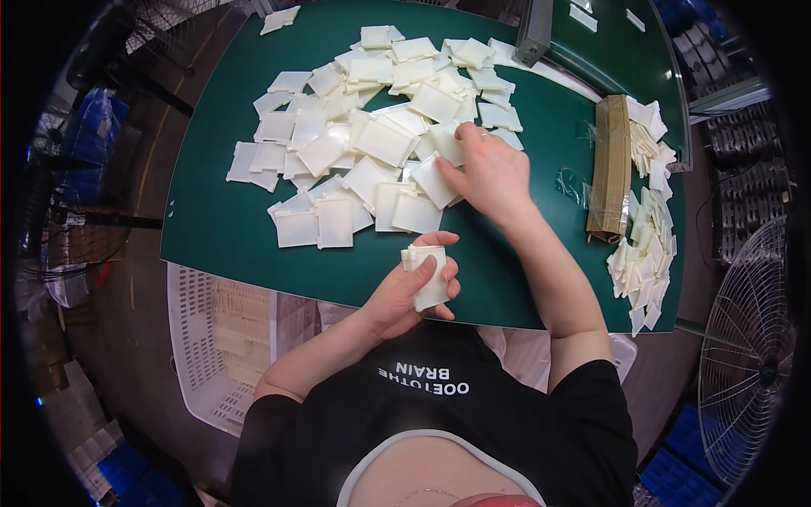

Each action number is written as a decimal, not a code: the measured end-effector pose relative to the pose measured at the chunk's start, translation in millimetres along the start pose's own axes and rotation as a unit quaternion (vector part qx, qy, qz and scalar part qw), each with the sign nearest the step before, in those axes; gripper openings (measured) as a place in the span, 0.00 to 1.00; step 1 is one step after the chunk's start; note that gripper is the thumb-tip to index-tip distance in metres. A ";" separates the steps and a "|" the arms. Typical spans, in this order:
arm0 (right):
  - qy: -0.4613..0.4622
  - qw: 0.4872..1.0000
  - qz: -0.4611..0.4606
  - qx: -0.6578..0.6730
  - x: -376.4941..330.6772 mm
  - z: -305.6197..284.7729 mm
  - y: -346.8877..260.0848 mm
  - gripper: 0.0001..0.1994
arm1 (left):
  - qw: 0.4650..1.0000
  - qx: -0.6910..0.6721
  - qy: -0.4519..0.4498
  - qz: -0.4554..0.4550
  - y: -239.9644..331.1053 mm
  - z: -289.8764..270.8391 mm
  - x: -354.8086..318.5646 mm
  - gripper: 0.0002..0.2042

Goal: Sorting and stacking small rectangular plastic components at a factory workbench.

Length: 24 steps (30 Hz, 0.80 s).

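My left hand (414,291) is closed around a small white plastic plate (432,283), held just above the near edge of the green table, with the thumb across its face; whether more than one piece is in it I cannot tell. At the right side of a wide heap of flat white plastic plates (384,139) is my right hand (494,173). Its thumb and forefinger are apart, touching plates at the heap's edge. The plates are thin and rectangular, several with small tabs, and lie overlapping at many angles.
A long brown cardboard strip (610,169) stands on the green table (541,279), with more white pieces (646,258) piled to its right. A white plastic basket (198,346) sits below the table's near left edge. At far right is a large wire-caged fan (748,351).
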State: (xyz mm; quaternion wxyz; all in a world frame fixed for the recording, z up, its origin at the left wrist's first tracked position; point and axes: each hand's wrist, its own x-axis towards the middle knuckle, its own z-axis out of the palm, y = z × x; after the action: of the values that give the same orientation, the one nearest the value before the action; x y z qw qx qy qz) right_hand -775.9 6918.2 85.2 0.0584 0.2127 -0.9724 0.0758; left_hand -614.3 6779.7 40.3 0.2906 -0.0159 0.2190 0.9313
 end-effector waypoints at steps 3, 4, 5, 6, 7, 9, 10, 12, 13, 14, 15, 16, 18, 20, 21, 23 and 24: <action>-0.012 0.983 -0.059 0.171 -13.1 -17.7 23.6 0.20 | 1.000 -0.028 0.001 -0.012 9.6 -2.8 -6.5 0.33; -0.016 0.983 -0.065 0.173 -17.9 -25.5 23.7 0.20 | 0.998 -0.058 -0.001 -0.027 13.8 -2.2 -8.3 0.33; -0.005 0.952 -0.190 0.238 -24.5 -36.5 23.4 0.20 | 0.998 -0.060 0.000 -0.024 17.8 1.1 -7.7 0.33; 0.007 0.902 -0.311 0.300 -29.9 -43.0 21.4 0.22 | 0.994 -0.099 0.012 -0.045 22.1 4.3 -5.9 0.34; 0.004 0.901 -0.312 0.300 -35.4 -45.4 18.0 0.22 | 0.988 -0.138 0.023 -0.065 23.0 5.4 -5.4 0.34; -0.074 0.885 -0.327 0.324 -42.8 -50.4 13.1 0.23 | 0.992 -0.117 0.017 -0.034 19.2 3.6 -4.2 0.33; -0.076 0.884 -0.327 0.324 -41.6 -44.4 14.0 0.23 | 0.995 -0.095 0.012 -0.003 15.6 0.3 -4.1 0.33; 0.067 0.962 -0.170 0.205 -38.0 -23.8 21.2 0.21 | 0.996 -0.085 -0.004 -0.014 10.0 -12.8 -7.3 0.28; 0.047 0.970 -0.113 0.211 -38.2 -14.6 17.5 0.18 | 0.996 -0.083 0.000 -0.011 6.3 -14.6 -9.3 0.27; 0.046 0.970 -0.112 0.212 -38.5 -9.2 11.0 0.18 | 0.997 -0.081 0.003 -0.010 4.7 -15.4 -11.3 0.26; 0.041 0.982 -0.109 0.150 -39.0 -4.6 4.2 0.19 | 0.997 -0.082 0.004 -0.012 3.4 -14.7 -12.6 0.26; 0.035 0.990 -0.105 0.086 -39.5 0.4 0.1 0.19 | 0.996 -0.086 0.026 0.014 2.9 -12.1 -13.2 0.25; 0.066 0.986 -0.122 0.088 -37.8 8.0 0.7 0.17 | 0.994 -0.090 0.047 0.040 5.7 -7.3 -13.2 0.24; 0.083 0.963 -0.074 0.245 -35.1 8.5 4.5 0.16 | 0.986 -0.089 0.099 0.099 11.0 -4.0 -13.5 0.25; 0.074 0.944 -0.053 0.317 -38.3 -2.5 -1.5 0.15 | 0.986 -0.078 0.105 0.107 12.6 -5.6 -14.4 0.26; 0.078 0.933 -0.096 0.339 -53.3 -13.7 -11.7 0.15 | 0.982 -0.122 0.082 0.120 18.4 -1.4 -15.8 0.27; 0.084 0.919 -0.136 0.362 -61.8 -18.2 -18.7 0.16 | 0.976 -0.162 0.058 0.132 20.5 -0.1 -19.7 0.27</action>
State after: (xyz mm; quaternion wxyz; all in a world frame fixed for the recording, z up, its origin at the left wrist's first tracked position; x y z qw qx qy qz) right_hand -710.7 6929.5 96.3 0.0684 0.3428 -0.8319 0.4310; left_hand -609.2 6754.1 51.4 0.1453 -0.0878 0.0819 0.9821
